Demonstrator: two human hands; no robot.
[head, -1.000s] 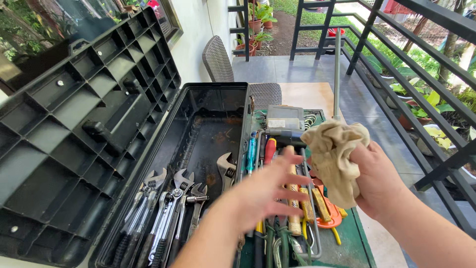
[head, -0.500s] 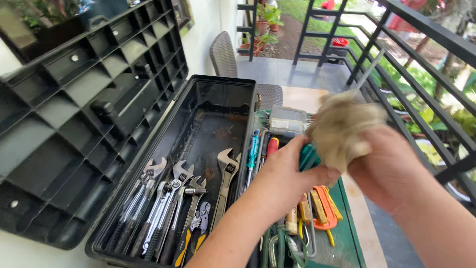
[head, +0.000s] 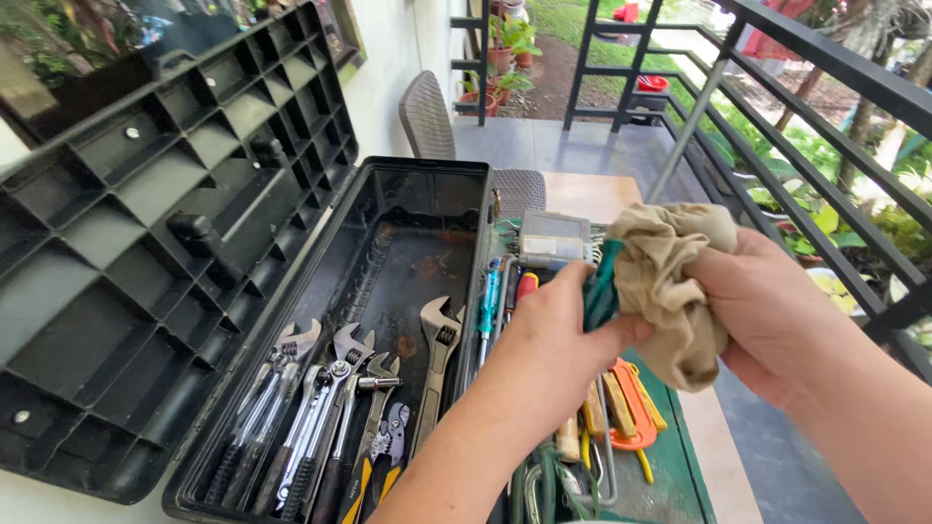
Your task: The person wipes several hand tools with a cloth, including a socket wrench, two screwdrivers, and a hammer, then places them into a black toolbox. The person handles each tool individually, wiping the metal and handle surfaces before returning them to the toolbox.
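Observation:
My left hand [head: 553, 340] grips a tool with a teal-green handle [head: 601, 289], held up over the green tray. My right hand [head: 767, 311] clutches a crumpled beige rag [head: 665, 286] and presses it around the far part of that tool, hiding it. Below and to the left lies an open black toolbox [head: 408, 243] with several wrenches [head: 330, 408] and pliers at its near end.
The toolbox lid [head: 165, 243] stands open at left. A green tray [head: 670, 475] under my hands holds screwdrivers [head: 495, 296], an orange tool [head: 631, 408], a grey box [head: 555, 241]. A wicker chair [head: 432, 121], wooden table and black railing [head: 825, 107] lie beyond.
My left hand, empty and spread over the tray a second ago, has picked up the teal-handled tool. The right hand has brought the rag onto it.

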